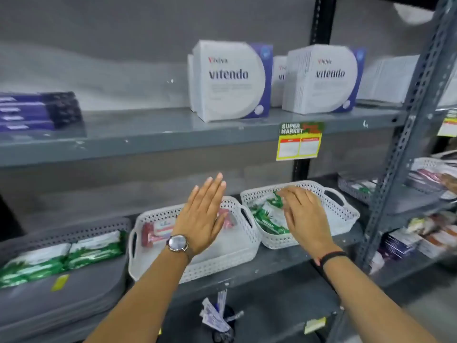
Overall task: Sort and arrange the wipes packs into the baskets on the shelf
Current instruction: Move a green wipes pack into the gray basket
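At centre frame the left hand (201, 219) hovers flat, fingers straight and together, holding nothing, above a white basket (197, 266) where a pink wipes pack (158, 232) lies just left of the wrist. Right of centre, the right hand (305, 214) is spread palm-down on green wipes packs (265, 216) inside a second white basket (343, 214); whether it grips one I cannot tell. More green packs (61, 258) lie on grey trays (61, 305) at lower left

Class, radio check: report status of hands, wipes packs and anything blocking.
Left hand open, flat, above pink packs' basket. Right hand down on green wipes packs in right basket. Nothing blocking.
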